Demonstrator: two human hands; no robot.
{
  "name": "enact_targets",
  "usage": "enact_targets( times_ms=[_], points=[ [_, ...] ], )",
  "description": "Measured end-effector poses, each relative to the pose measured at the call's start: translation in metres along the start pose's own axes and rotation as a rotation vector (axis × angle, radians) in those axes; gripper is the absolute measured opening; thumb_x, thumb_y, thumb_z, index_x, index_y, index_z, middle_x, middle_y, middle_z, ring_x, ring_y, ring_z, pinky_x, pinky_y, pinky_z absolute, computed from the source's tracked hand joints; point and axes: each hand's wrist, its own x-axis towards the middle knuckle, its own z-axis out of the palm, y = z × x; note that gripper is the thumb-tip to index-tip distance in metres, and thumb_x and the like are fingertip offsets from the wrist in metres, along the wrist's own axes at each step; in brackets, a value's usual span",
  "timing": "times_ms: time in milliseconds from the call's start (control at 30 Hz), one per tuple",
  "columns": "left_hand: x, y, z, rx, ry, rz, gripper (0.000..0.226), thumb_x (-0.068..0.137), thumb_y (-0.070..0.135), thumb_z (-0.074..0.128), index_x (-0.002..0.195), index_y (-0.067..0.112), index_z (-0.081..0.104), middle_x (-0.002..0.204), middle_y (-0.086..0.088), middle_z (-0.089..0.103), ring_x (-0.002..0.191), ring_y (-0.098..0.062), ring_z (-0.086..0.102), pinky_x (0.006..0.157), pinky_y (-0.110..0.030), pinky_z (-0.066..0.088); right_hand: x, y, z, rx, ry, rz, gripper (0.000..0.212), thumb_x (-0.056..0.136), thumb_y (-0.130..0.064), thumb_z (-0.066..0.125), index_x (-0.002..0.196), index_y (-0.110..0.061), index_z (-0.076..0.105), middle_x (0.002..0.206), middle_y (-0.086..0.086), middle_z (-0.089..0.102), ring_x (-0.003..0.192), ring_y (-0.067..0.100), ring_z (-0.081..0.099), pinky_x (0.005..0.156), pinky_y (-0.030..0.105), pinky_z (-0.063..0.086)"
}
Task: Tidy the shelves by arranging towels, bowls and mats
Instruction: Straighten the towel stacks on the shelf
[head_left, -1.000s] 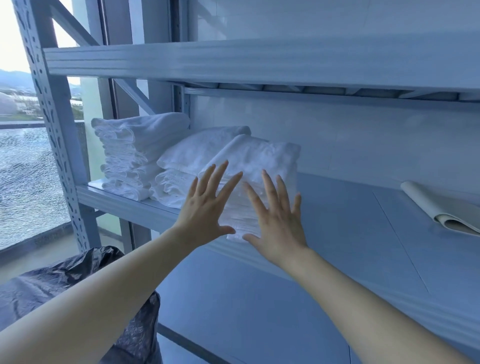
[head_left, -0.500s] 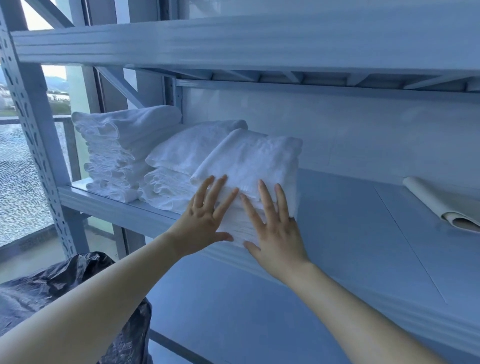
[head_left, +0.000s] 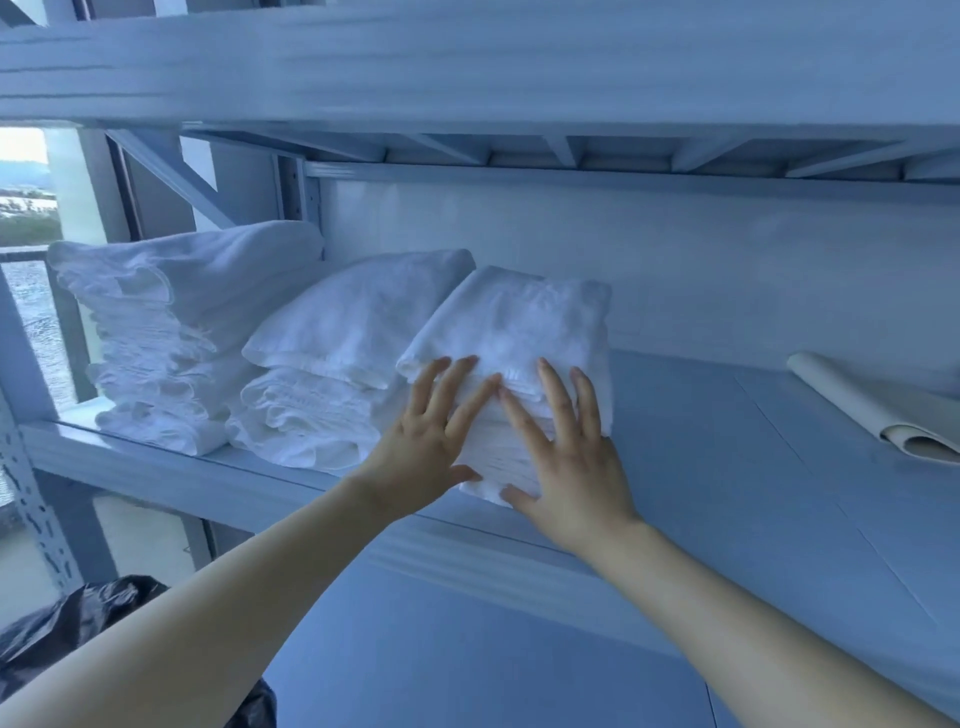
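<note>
Nearest, below and left of the pressed towel stack, sits a crumpled black plastic bag (head_left: 67, 629). Two bare forearms reach up to this stack of folded white towels (head_left: 519, 322), which stands on the pale blue metal shelf board (head_left: 727, 467) with its front close to the board's lip. The left hand (head_left: 421, 457) lies flat against the stack's front left, fingers straight and spread, gripping nothing. The right hand (head_left: 566, 467) presses the same way on the stack's front right, fingers fanned wide, thumb low by the bottom towel. The two index fingertips nearly meet on the folded edges. Against the stack's left side leans a looser pile of white towels (head_left: 337, 364). Further left stands a taller white towel pile (head_left: 171, 322), with a perforated grey upright (head_left: 26, 499) beyond it. Well to the stack's right lies a loosely rolled cream mat (head_left: 872, 410) on the same board. Behind the stack is a white wall, and above it another pale blue shelf (head_left: 467, 62).
</note>
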Motion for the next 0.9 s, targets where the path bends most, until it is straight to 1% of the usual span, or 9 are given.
enact_targets(
  times_ms=[67, 133, 267, 467, 567, 667, 800, 833, 900],
  points=[
    [0.007, -0.001, 0.009, 0.009, -0.001, -0.018, 0.116, 0.053, 0.034, 0.088, 0.142, 0.018, 0.016, 0.146, -0.021, 0.033, 0.132, -0.043, 0.033, 0.097, -0.052, 0.043, 0.005, 0.005, 0.004, -0.028, -0.014, 0.016, 0.108, 0.073, -0.048, 0.071, 0.144, -0.041, -0.010, 0.157, 0.003, -0.013, 0.143, 0.032, -0.012, 0.085, 0.046, 0.050],
    [0.014, -0.001, 0.017, 0.013, -0.015, -0.058, 0.119, 0.055, 0.035, 0.087, 0.144, 0.021, 0.010, 0.150, -0.017, 0.027, 0.137, -0.039, 0.027, 0.101, -0.054, 0.040, 0.010, 0.012, 0.008, -0.052, -0.017, 0.034, 0.109, 0.073, -0.049, 0.071, 0.143, -0.041, -0.013, 0.157, 0.002, -0.016, 0.143, 0.031, -0.014, 0.087, 0.048, 0.049],
    [0.030, -0.005, 0.036, 0.001, -0.043, -0.098, 0.120, 0.065, 0.037, 0.081, 0.146, 0.031, -0.008, 0.157, -0.005, 0.006, 0.145, -0.026, 0.006, 0.111, -0.050, 0.028, 0.023, 0.028, 0.019, -0.066, -0.011, 0.065, 0.111, 0.073, -0.050, 0.071, 0.142, -0.044, -0.016, 0.156, 0.000, -0.018, 0.143, 0.028, -0.015, 0.094, 0.052, 0.043],
    [0.065, -0.012, 0.065, -0.042, -0.096, -0.106, 0.122, 0.072, 0.036, 0.075, 0.136, 0.028, -0.029, 0.153, 0.007, -0.018, 0.143, -0.017, -0.014, 0.117, -0.040, 0.016, 0.049, 0.062, 0.037, -0.075, -0.001, 0.083, 0.108, 0.064, -0.051, 0.076, 0.146, -0.041, 0.006, 0.158, 0.001, -0.002, 0.145, 0.030, 0.000, 0.091, 0.052, 0.044],
    [0.085, -0.014, 0.077, -0.013, -0.118, -0.099, 0.123, 0.076, 0.031, 0.071, 0.128, 0.029, -0.040, 0.146, 0.010, -0.028, 0.141, -0.017, -0.020, 0.119, -0.037, 0.010, 0.063, 0.080, 0.046, -0.084, -0.021, 0.088, 0.108, 0.064, -0.052, 0.075, 0.145, -0.042, 0.004, 0.158, 0.000, -0.004, 0.145, 0.029, -0.002, 0.092, 0.051, 0.044],
    [0.099, -0.013, 0.088, 0.013, -0.129, -0.120, 0.123, 0.077, 0.030, 0.071, 0.127, 0.028, -0.041, 0.147, 0.010, -0.027, 0.142, -0.019, -0.018, 0.118, -0.037, 0.012, 0.073, 0.094, 0.054, -0.080, -0.040, 0.088, 0.109, 0.067, -0.054, 0.073, 0.144, -0.043, -0.003, 0.157, -0.002, -0.012, 0.144, 0.027, -0.010, 0.095, 0.052, 0.042],
    [0.103, -0.009, 0.095, 0.026, -0.098, -0.174, 0.123, 0.073, 0.030, 0.075, 0.134, 0.027, -0.031, 0.156, 0.004, -0.014, 0.144, -0.019, -0.011, 0.117, -0.035, 0.019, 0.077, 0.102, 0.061, -0.074, -0.040, 0.078, 0.110, 0.068, -0.052, 0.072, 0.142, -0.046, -0.009, 0.154, -0.006, -0.020, 0.141, 0.024, -0.017, 0.098, 0.054, 0.038],
    [0.103, -0.008, 0.095, 0.044, -0.098, -0.176, 0.123, 0.073, 0.031, 0.075, 0.134, 0.026, -0.031, 0.156, 0.002, -0.014, 0.144, -0.019, -0.010, 0.117, -0.034, 0.018, 0.077, 0.101, 0.062, -0.075, -0.041, 0.080, 0.110, 0.067, -0.052, 0.072, 0.141, -0.046, -0.010, 0.153, -0.006, -0.022, 0.140, 0.023, -0.019, 0.100, 0.058, 0.034],
    [0.102, -0.009, 0.093, 0.107, -0.098, -0.163, 0.122, 0.076, 0.035, 0.072, 0.131, 0.025, -0.036, 0.156, 0.001, -0.017, 0.144, -0.020, -0.011, 0.116, -0.034, 0.015, 0.078, 0.099, 0.062, -0.090, -0.035, 0.082, 0.111, 0.067, -0.054, 0.072, 0.141, -0.045, -0.009, 0.152, -0.006, -0.023, 0.139, 0.025, -0.020, 0.102, 0.069, 0.018]
  ],
)
